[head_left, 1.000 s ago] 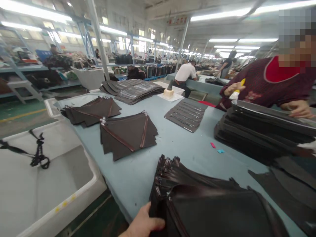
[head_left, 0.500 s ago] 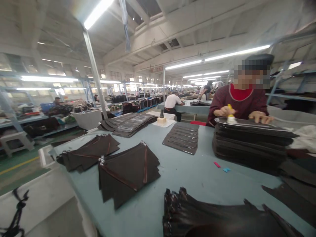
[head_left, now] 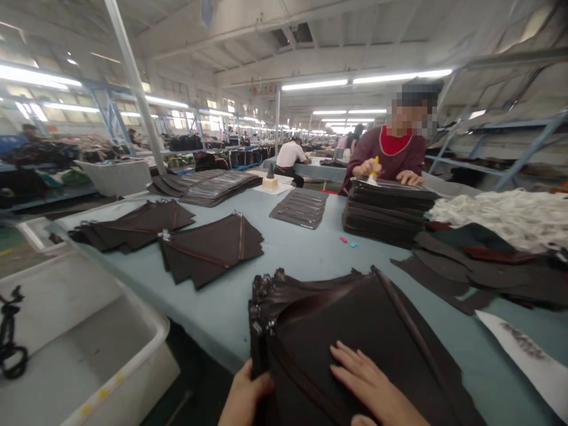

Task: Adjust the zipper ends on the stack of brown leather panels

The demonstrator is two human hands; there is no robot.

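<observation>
Squaring looks underway: left hand (head_left: 246,397) grips the near edge of the stacked dark-brown zippered fabric panels (head_left: 355,331), right hand (head_left: 370,384) pressing flat, fingers spread; next needs aligned edges

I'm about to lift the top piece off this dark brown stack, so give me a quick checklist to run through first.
1. Left hand gripping the near-left edge of the dark brown stack of zippered fabric panels: ok.
2. Right hand lying flat on the top panel: ok.
3. Stack fully on the pale blue table: not ok, its near edge overhangs.
4. Zipper ends aligned at the stack's left corner: cannot tell.
5. White paper sheet apart from the stack: ok.
6. Co-worker's hand far from the stack: ok.
</observation>
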